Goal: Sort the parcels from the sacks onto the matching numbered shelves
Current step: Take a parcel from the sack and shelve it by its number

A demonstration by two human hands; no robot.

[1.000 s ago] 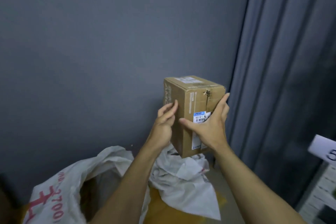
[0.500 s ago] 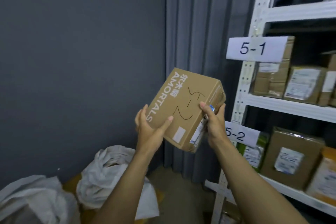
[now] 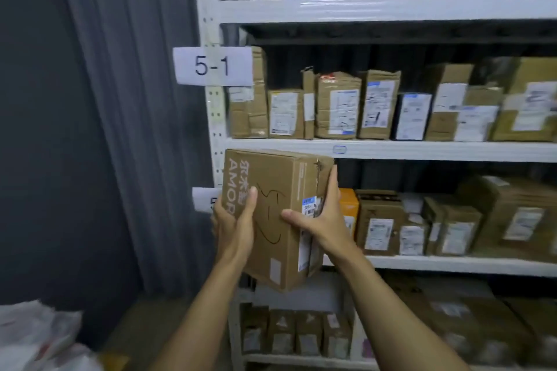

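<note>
I hold a brown cardboard parcel [image 3: 278, 214] in both hands in front of the white shelving unit [image 3: 391, 150]. It bears white "AMOR" lettering, a black handwritten mark and a blue-and-white label. My left hand [image 3: 233, 226] grips its left side, thumb on the front face. My right hand [image 3: 324, 214] grips its right side, thumb on the front, fingers up the side face. The parcel covers most of a white shelf tag [image 3: 206, 200]. The tag above reads "5-1" [image 3: 212, 66]. The parcel is level with the left end of the second shelf.
Several labelled cardboard parcels [image 3: 337, 105] fill the 5-1 shelf, more parcels [image 3: 379, 223] stand on the shelf below, and small boxes [image 3: 295, 334] sit lower down. A white sack [image 3: 36, 337] lies at bottom left. A grey curtain [image 3: 129, 129] hangs left of the shelves.
I have turned from the sacks to face the shelving. The parcel has moved right and closer to the shelves, turned more upright, and both hands keep hold of it.
</note>
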